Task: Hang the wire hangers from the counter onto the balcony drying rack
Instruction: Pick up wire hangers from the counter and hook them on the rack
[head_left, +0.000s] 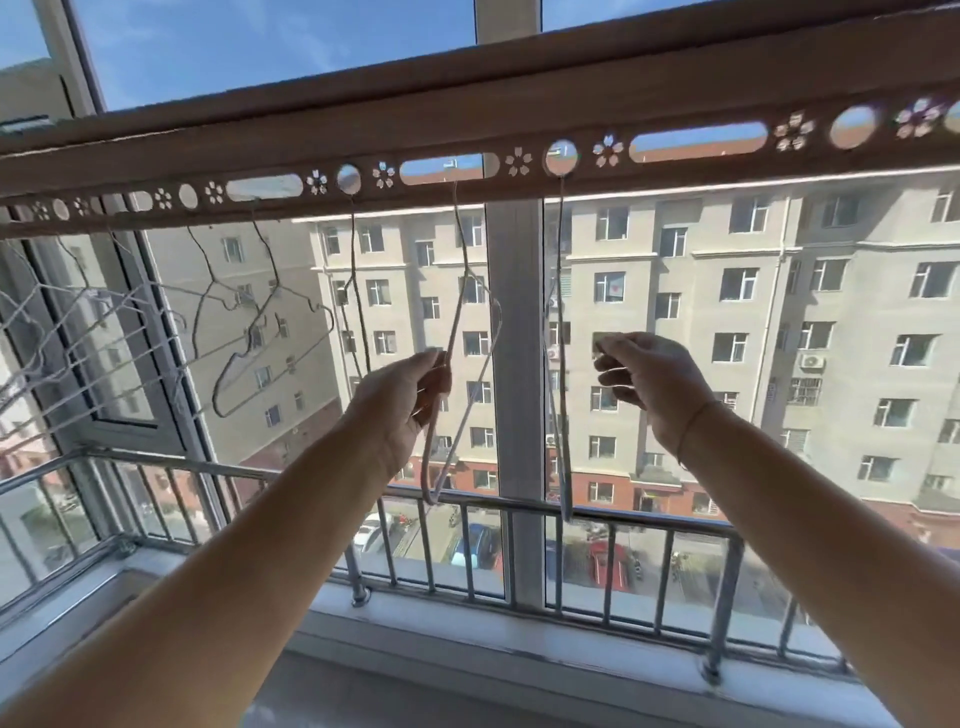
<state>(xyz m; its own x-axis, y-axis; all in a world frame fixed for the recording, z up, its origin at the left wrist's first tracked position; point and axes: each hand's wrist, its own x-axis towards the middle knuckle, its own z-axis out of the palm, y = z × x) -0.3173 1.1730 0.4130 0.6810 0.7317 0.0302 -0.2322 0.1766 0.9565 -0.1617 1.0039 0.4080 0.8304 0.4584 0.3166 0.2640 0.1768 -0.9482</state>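
A brown drying rack bar (467, 119) with round and oval holes crosses the top of the view. My left hand (400, 405) grips a pale wire hanger (457, 312) whose hook sits in an oval slot of the bar. Just to the right, a second wire hanger (562, 260) hangs from a round hole, seen edge-on. My right hand (649, 384) hovers to the right of it with fingers loosely curled and nothing visibly in them. Several more wire hangers (260, 332) hang from the bar further left.
A metal railing (675, 530) runs along the window above the white sill (519, 634). A vertical window post (514, 364) stands between the two hangers. A white wire grid (78, 353) leans at the far left by an opened window pane.
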